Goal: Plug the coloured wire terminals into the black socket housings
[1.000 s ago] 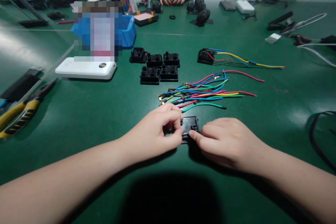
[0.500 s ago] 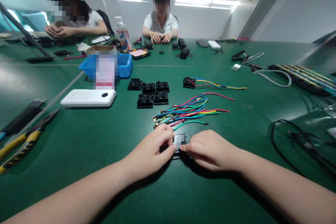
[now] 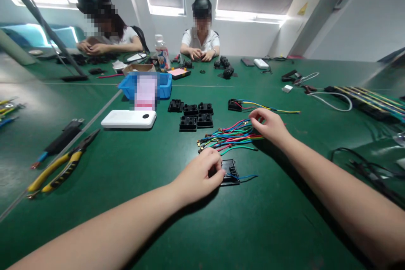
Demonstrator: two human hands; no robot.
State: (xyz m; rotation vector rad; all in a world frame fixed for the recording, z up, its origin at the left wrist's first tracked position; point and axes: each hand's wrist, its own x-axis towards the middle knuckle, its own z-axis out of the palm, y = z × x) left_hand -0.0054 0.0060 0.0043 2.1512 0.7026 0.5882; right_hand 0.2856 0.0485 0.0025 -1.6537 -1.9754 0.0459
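Head view: seemingly light, stiff housing [image 3: 232, 166], best edge-gripped, is held by left hand [image 3: 202, 171]; right hand [image 3: 268, 123] over wires [image 3: 226, 136], grip unclear!

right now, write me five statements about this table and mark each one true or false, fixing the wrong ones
1. The left hand is at the nearest black case. True.
2. The right hand is on that same case. False: it is at the loose wires; whether it grips one cannot be told.
3. A blue wire sticks out past the right side of the nearest black case. True.
4. The white power bank lies inside the blue bin. False: it is on the table, in front of the bin.
5. Five more black cases sit grouped together, farther off than the nearest one. True.
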